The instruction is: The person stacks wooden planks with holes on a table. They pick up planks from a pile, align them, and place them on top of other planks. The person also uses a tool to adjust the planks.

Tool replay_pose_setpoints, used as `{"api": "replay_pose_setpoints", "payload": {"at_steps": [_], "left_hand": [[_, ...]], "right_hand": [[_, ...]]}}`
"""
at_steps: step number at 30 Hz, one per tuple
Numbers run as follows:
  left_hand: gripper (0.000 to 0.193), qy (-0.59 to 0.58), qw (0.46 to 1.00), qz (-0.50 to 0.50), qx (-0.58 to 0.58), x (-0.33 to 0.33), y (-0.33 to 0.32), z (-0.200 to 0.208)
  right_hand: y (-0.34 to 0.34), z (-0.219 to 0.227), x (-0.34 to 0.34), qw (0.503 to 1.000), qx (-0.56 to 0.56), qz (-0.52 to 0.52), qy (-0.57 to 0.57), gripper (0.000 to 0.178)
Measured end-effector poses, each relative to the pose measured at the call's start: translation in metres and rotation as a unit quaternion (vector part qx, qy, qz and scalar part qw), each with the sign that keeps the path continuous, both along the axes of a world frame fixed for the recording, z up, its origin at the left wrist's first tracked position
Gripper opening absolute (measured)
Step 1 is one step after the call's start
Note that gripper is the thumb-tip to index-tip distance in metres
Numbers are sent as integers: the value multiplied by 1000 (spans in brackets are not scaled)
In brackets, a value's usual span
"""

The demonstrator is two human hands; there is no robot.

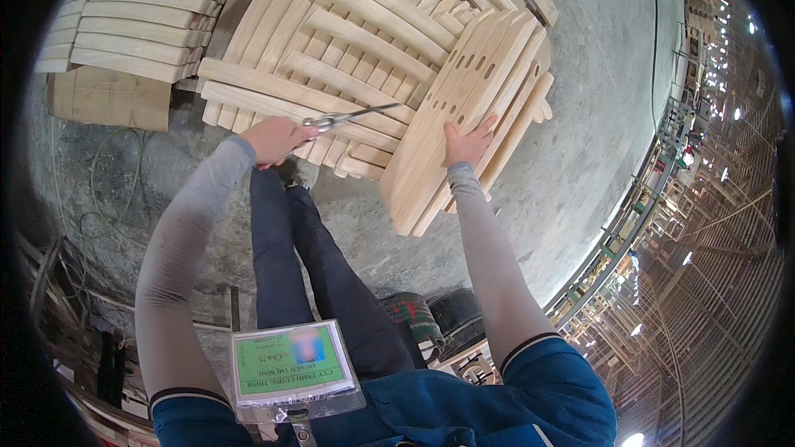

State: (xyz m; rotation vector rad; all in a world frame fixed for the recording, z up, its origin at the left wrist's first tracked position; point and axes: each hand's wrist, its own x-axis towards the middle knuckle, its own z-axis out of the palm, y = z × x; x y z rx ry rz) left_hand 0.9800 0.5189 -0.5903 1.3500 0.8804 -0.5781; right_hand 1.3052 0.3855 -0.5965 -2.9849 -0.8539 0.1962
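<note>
My left hand is closed around a metal air blow gun. Its long thin dark nozzle points right, over the stacked wood and toward a slotted wooden plank. That pale plank has a row of oblong slots and leans at a slant at the right end of the stack, with more planks lying beside it. On these planks rests my right hand, thumb and fingers spread apart, touching the wood near the slots. Under the blow gun, pale wooden slats lie crosswise in layers.
At the far left, a neat pile of curved wooden pieces stands on cardboard. A thin hose loops over the concrete floor. Dark bags sit near my legs. Racks and shelving line the right side.
</note>
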Motion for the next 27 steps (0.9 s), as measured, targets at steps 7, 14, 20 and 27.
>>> {"api": "replay_pose_setpoints", "payload": {"at_steps": [7, 14, 20, 27], "left_hand": [[63, -71, 994, -43, -77, 59, 62, 22], [68, -48, 996, -70, -8, 97, 119, 18], [64, -14, 998, -50, -24, 121, 140, -8], [63, -40, 988, -139, -51, 97, 137, -18]], "right_hand": [[1, 2, -1, 1000, 11, 19, -2, 103], [21, 9, 10, 999, 46, 5, 28, 104], [33, 4, 7, 999, -11, -51, -8, 101], [32, 3, 9, 999, -17, -31, -18, 102]]}}
